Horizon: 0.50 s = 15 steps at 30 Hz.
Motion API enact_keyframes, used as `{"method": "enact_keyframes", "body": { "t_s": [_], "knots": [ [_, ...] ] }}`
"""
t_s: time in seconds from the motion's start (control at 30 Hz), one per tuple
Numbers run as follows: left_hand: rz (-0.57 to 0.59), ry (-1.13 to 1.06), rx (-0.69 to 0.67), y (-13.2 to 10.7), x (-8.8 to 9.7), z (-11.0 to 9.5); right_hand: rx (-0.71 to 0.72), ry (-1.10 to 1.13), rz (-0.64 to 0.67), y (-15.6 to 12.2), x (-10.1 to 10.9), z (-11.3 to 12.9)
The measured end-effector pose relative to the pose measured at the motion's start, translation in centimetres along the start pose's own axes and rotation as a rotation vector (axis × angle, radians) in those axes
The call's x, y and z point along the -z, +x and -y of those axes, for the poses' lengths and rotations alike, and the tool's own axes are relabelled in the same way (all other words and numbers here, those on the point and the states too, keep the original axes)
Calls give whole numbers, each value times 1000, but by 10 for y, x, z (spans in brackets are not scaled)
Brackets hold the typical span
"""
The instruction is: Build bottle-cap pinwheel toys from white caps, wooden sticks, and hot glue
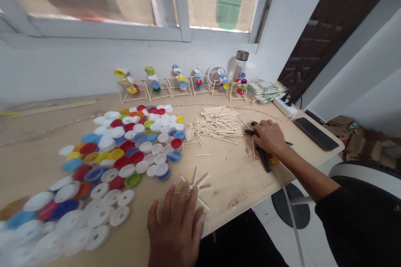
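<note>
My left hand (177, 217) lies with fingers stretched out, its fingertips on the hub of a star of short wooden sticks (203, 180) that fan out flat on the table. On the right, my right hand (270, 137) curls over a black tool (263, 159) with a yellow part beneath the wrist; a pale cable (290, 202) runs down from there. Its exact kind is hidden by the hand. Just left of these fingers is a pile of cut wooden sticks (217, 121). Many coloured bottle caps (128, 146) spread over the table's left side.
Along the wall stand several stick frames with caps (183, 85), a small fan (216, 74) and a glass bottle (240, 63). Bundled sticks (266, 91), a power strip (285, 107) and a phone (316, 133) sit at right. A stool (366, 175) is beside the table (232, 167).
</note>
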<state>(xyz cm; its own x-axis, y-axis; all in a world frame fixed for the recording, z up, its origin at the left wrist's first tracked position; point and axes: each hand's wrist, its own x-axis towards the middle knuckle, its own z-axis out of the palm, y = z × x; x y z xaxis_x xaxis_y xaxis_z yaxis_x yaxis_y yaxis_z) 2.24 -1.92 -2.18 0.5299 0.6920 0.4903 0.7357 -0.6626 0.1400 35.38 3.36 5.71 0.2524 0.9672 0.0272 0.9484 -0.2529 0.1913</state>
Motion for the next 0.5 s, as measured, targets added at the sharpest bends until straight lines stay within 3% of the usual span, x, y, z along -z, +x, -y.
{"method": "enact_keyframes", "body": {
  "t_s": [0.2, 0.5],
  "knots": [
    [11, 58, -27, 2, 3, -2, -6, -29, 48, 9, 5, 1],
    [6, 34, -13, 2, 2, -2, 5, 37, 87, 23, 2, -16]
  ]
}}
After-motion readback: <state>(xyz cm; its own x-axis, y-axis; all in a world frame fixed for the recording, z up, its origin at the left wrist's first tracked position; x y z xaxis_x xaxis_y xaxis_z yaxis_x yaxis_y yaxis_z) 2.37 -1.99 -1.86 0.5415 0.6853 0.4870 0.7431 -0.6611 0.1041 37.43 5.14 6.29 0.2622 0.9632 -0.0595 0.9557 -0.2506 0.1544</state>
